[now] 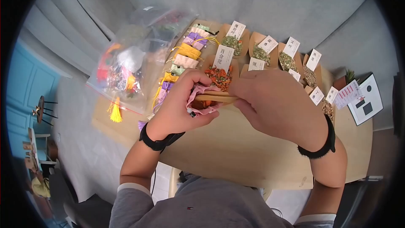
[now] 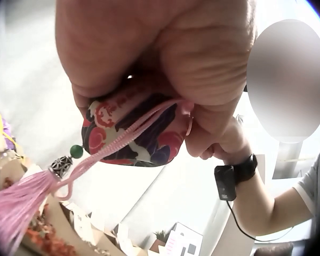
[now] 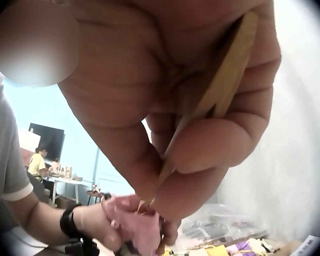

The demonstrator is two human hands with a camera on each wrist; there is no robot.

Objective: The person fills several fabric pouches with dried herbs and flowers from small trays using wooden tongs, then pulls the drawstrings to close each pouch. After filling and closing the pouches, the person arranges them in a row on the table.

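Observation:
My left hand (image 1: pixel 174 109) grips a small pink drawstring pouch (image 1: pixel 206 111), its mouth held spread between fingers and thumb. Orange-red dried bits show inside the mouth. In the left wrist view, the pouch (image 2: pixel 133 133) has a dark, red and white pattern, and a pink tassel (image 2: pixel 26 200) with a green bead hangs from its cord. Wooden tweezers (image 1: pixel 215 97) are pinched in my right hand (image 1: pixel 280 105), lying across the pouch's opening. From the right wrist, the tweezers (image 3: pixel 229 69) run down between the fingers, their tips at the pink cloth.
Kraft-paper trays of dried herbs with white labels stand along the back, one of orange petals (image 1: pixel 219 78) nearest. Several coloured pouches (image 1: pixel 185 55) line the left side. Beyond them lie clear plastic bags (image 1: pixel 126 71) and a yellow tassel (image 1: pixel 115 112). A potted plant (image 1: pixel 349 76) stands far right.

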